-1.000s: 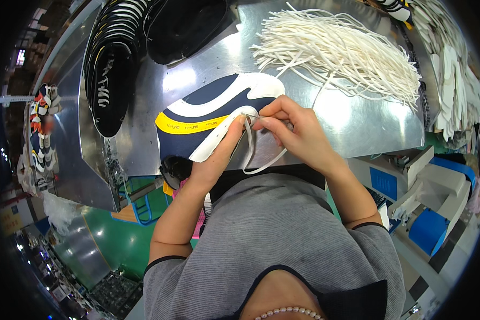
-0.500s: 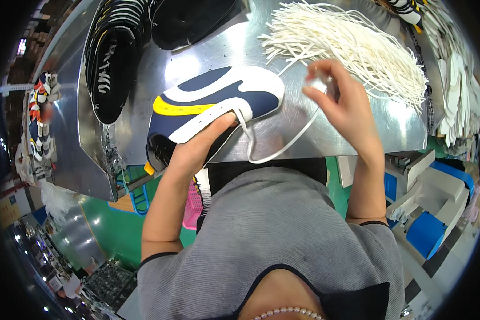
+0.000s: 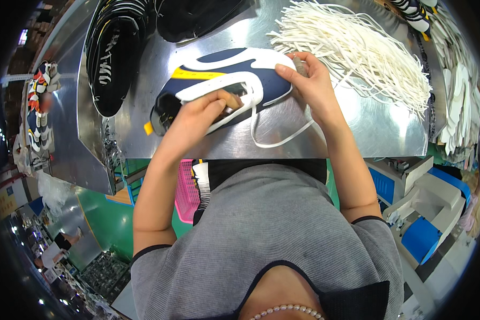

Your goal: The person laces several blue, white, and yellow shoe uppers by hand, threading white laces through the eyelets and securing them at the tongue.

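Note:
A shoe upper [image 3: 280,88] in navy and white, with a yellow band, lies tilted on its side over the metal table, toe to the right. My left hand [image 3: 200,113] is closed at its opening, bent fingers reaching inside beside the eyelet strip; the fingertips are partly hidden. At the toe, my right hand [image 3: 316,88] grips the upper with the thumb on top and the other fingers behind, one wearing a tan finger cover. A white shoelace [image 3: 272,145] comes out of the opening by the front eyelets and loops down and right, passing under my right wrist.
A pile of white laces [image 3: 352,50] fills the table's back right. Nested black shoe uppers [image 3: 112,69] stand at the left, with another dark upper [image 3: 197,18] at the back. A pink basket [image 3: 185,192] sits below the table's front edge [image 3: 282,152].
My right hand has come left from the air onto the toe. My left fingers have moved into the opening, and the upper has shifted slightly away and right, turning its opening more toward me.

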Demonstrator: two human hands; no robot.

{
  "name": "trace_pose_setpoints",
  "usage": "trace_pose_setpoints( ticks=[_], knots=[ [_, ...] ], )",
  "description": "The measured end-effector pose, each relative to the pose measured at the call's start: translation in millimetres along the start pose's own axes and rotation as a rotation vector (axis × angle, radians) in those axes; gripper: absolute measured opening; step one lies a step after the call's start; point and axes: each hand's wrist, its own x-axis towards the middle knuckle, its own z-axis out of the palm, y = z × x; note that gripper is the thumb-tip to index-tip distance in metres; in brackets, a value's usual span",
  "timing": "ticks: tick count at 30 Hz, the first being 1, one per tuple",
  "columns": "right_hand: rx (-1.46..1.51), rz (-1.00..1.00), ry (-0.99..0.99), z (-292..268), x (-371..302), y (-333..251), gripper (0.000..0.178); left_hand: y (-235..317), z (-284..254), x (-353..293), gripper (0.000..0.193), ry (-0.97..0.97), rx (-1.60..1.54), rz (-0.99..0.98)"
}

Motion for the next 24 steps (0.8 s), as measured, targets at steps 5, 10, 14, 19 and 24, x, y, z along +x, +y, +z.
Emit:
trace_pose_setpoints(
  ticks=[5,10,14,19,24],
  knots=[
    [-0.130,-0.118,0.117,0.9,-10.9,11.0,0.033,7.4,25.3,-27.4,0.026,0.157,0.902,0.288],
    [-0.402,0.009,-0.150,14.1,-44.6,11.6,0.032,-1.9,50.4,-16.8,0.019,0.377,1.030,0.640],
    [-0.165,0.006,-0.283,10.7,-48.1,12.0,0.020,17.3,48.4,-13.3,0.014,0.506,0.932,0.644],
    [-0.588,-0.320,-0.565,-7.9,-91.4,15.0,0.020,53.9,5.2,-18.7,0.019,0.831,0.696,0.662],
    [-0.683,-0.218,-0.630,-29.0,-133.9,6.0,0.015,85.5,-21.9,-34.2,0.023,0.915,0.622,0.736]
  ],
)
